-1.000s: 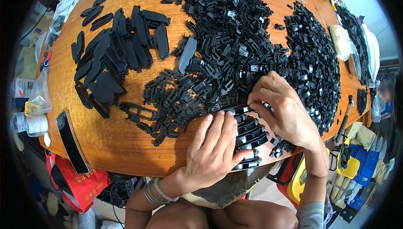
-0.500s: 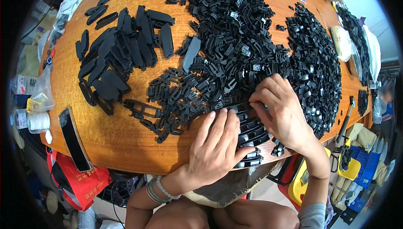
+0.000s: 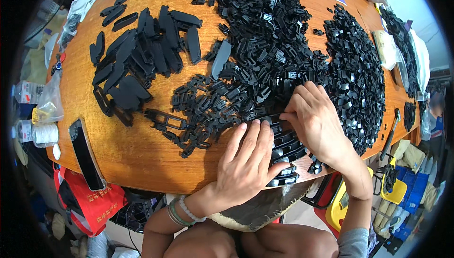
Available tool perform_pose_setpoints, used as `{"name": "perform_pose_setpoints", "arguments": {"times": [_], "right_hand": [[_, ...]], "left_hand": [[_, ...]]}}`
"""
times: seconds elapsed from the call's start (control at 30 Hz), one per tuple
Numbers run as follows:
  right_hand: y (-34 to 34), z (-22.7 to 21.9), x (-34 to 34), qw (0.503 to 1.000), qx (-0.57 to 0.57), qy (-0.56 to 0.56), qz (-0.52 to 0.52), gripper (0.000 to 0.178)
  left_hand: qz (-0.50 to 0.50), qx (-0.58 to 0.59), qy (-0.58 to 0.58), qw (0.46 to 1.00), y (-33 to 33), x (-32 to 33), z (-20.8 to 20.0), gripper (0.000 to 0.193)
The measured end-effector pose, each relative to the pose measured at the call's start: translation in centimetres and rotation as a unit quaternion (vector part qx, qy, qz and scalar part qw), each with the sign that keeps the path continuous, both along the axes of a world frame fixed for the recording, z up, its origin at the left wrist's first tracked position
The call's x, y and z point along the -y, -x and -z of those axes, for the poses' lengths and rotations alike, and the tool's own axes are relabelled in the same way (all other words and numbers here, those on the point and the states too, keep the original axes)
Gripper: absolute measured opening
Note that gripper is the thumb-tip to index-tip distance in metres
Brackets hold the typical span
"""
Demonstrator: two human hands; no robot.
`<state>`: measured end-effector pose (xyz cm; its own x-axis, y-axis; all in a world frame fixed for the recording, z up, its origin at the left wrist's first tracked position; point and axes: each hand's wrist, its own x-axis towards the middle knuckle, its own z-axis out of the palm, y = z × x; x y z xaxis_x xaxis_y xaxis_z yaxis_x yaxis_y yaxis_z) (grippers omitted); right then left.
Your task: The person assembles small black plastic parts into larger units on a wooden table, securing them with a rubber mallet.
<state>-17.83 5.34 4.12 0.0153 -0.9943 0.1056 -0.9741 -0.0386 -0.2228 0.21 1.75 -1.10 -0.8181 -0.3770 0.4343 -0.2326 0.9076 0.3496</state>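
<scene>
My left hand (image 3: 247,156) lies flat, fingers stretched out and close together, on a row of curved black plastic parts (image 3: 287,150) at the table's near edge. Its thumb points right, across the nearest parts. Just to the right, my right hand (image 3: 314,121) is closed in a pinch at the far end of the row. Its fingertips meet the right end of a thin black plastic strip (image 3: 268,116), whose left end runs toward my left fingertips. My hands partly hide the row. Small black clips (image 3: 208,104) lie loose left of the row.
A big heap of small black parts (image 3: 257,36) stretches away beyond my hands. Another heap (image 3: 357,83) stands to the right. Long black covers (image 3: 142,50) are piled at left. A phone (image 3: 87,154) rests at the left edge, above a red bag (image 3: 97,203). A black-handled tool (image 3: 390,135) lies far right.
Both hands stay almost where they were, the left flat and the right pinching. The thin strip between them shows more clearly now. The whole view has shifted slightly.
</scene>
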Motion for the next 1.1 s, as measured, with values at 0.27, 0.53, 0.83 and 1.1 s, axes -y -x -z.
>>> {"name": "perform_pose_setpoints", "arguments": {"times": [0.27, 0.53, 0.83, 1.1], "right_hand": [[-0.1, 0.2, -3.2, 0.980, 0.147, 0.118, 0.060, 0.017], [-2.1, -2.4, -5.0, 0.962, 0.208, 0.164, 0.067, 0.016], [-3.3, -2.6, -6.0, 0.952, 0.250, 0.152, 0.086, 0.012], [-3.3, -2.7, -6.7, 0.933, 0.326, 0.122, 0.088, 0.014]], "left_hand": [[-0.040, -0.039, -0.002, 0.998, -2.7, 3.7, -4.2, 0.048], [-0.138, 0.131, 0.130, 0.973, 1.2, 18.0, -3.8, 0.024], [-0.209, 0.141, -0.053, 0.966, 4.9, 20.4, -3.4, 0.034], [-0.061, -0.023, -0.559, 0.826, 0.9, 17.8, -9.2, 0.013]]}}
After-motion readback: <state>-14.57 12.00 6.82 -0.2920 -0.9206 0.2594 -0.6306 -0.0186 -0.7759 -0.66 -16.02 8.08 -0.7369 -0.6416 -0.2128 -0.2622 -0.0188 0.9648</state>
